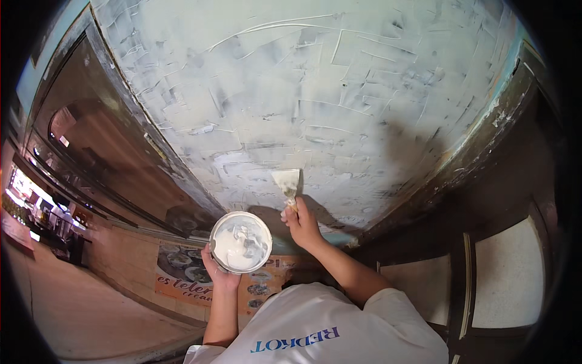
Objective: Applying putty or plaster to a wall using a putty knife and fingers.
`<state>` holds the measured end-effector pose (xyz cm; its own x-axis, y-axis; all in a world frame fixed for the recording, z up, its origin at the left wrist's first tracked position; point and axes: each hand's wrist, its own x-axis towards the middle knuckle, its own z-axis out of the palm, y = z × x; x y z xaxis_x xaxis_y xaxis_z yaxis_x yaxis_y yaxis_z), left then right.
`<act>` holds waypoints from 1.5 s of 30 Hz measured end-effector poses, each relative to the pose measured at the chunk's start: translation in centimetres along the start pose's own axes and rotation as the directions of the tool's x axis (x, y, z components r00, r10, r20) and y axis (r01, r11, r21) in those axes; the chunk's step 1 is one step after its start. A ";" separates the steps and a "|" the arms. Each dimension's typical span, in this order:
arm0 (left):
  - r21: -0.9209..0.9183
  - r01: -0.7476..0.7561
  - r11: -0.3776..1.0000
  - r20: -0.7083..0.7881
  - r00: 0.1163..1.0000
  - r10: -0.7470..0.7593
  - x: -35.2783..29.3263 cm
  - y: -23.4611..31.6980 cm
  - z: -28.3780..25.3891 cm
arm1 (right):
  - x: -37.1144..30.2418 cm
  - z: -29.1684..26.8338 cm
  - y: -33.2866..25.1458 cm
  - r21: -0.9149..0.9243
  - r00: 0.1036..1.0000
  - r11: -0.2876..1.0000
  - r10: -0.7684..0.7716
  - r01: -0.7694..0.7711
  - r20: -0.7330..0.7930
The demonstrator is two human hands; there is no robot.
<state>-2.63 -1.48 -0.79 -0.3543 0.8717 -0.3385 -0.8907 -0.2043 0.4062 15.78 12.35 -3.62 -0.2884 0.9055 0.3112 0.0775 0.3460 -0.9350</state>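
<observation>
My left hand [224,274] holds up a round white tub [270,244], its fingers wrapped round the side and underneath. White putty [233,250] lies inside, smeared up the inner wall. In my right hand [302,225] is a putty knife [286,180], gripped by its handle. Its wide blade points up at the wall [339,79], at or very near the surface. Patchy white and grey coats cover that wall, with ridges and stroke marks all over. The knife and my hand cast a shadow on it to the right.
Left of the wall stands a dark-framed glass pane [103,130]. Brown trim [467,167] edges the wall on the right, beside a dark panelled door [508,276] with pale panels. Behind the tub, low down, is a printed orange banner [173,288]. A wooden surface [91,309] spreads at lower left.
</observation>
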 end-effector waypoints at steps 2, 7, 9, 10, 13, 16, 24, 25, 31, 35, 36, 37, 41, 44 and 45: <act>0.011 -0.006 1.000 -0.004 1.000 0.006 0.1 0.0 0.1 | -0.1 0.1 0.5 -0.004 0.999 0.999 0.051 -0.051 -0.001; 0.018 -0.037 0.999 0.019 0.999 0.036 0.1 0.6 -0.2 | -3.4 0.3 2.5 -0.003 0.980 0.981 0.192 -0.192 0.056; 0.017 -0.049 0.999 0.089 0.995 0.047 0.2 0.8 -0.4 | -2.7 0.5 2.3 -0.031 0.996 0.996 0.086 -0.085 0.036; 0.015 -0.027 1.000 0.052 0.998 0.026 0.3 0.9 -0.4 | -2.3 0.4 1.9 -0.064 1.000 0.998 -0.015 0.015 0.007; 0.021 -0.007 1.000 0.006 1.000 0.007 0.5 1.1 -0.5 | 0.0 0.5 0.8 -0.033 0.998 0.998 0.054 -0.055 -0.020; 0.035 -0.010 0.999 0.012 1.000 0.010 0.4 1.2 -0.2 | -1.4 0.6 3.9 -0.009 0.996 0.997 0.082 -0.082 -0.031; 0.044 0.022 0.999 0.038 0.999 -0.023 1.0 1.6 -0.5 | -1.2 -0.5 0.7 0.018 0.999 1.000 0.019 -0.018 -0.044; 0.047 0.028 0.999 0.041 0.999 -0.030 1.0 1.5 -0.2 | -0.7 -0.7 0.5 0.019 0.998 1.000 0.012 -0.011 -0.056; 0.060 0.024 0.998 0.041 0.999 -0.027 1.2 0.9 0.8 | -4.2 -1.6 3.8 0.043 0.980 0.980 0.194 -0.192 -0.043; 0.081 0.059 0.995 0.083 0.994 -0.066 1.6 0.7 0.1 | -0.8 -1.7 -1.2 -0.066 0.996 0.996 -0.066 0.063 -0.052; 0.088 0.049 0.995 0.057 0.997 -0.054 1.5 0.6 0.6 | 0.1 -1.5 -2.1 -0.033 0.997 0.998 -0.049 0.047 -0.059; 0.091 0.054 0.994 0.060 0.996 -0.060 1.5 0.5 0.7 | 0.1 -1.3 -2.0 -0.036 0.997 0.998 -0.048 0.046 -0.066; 0.092 0.053 0.994 0.065 0.996 -0.059 1.7 0.4 1.2 | -2.0 -1.0 3.2 -0.112 0.997 0.990 0.080 -0.080 -0.004; 0.057 0.047 0.997 0.129 0.990 -0.054 1.6 0.6 0.2 | -4.7 -0.7 4.1 -0.049 0.991 0.990 0.133 -0.135 -0.030; 0.054 0.041 0.998 0.127 0.991 -0.048 1.8 0.7 -0.2 | -4.0 -0.7 3.3 -0.048 0.991 0.990 0.131 -0.132 -0.023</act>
<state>-4.02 -0.15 -1.31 -0.2723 0.9301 -0.2466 -0.8879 -0.1441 0.4369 17.85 10.00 -7.82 -0.2538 0.9485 0.1897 0.1606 0.2347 -0.9587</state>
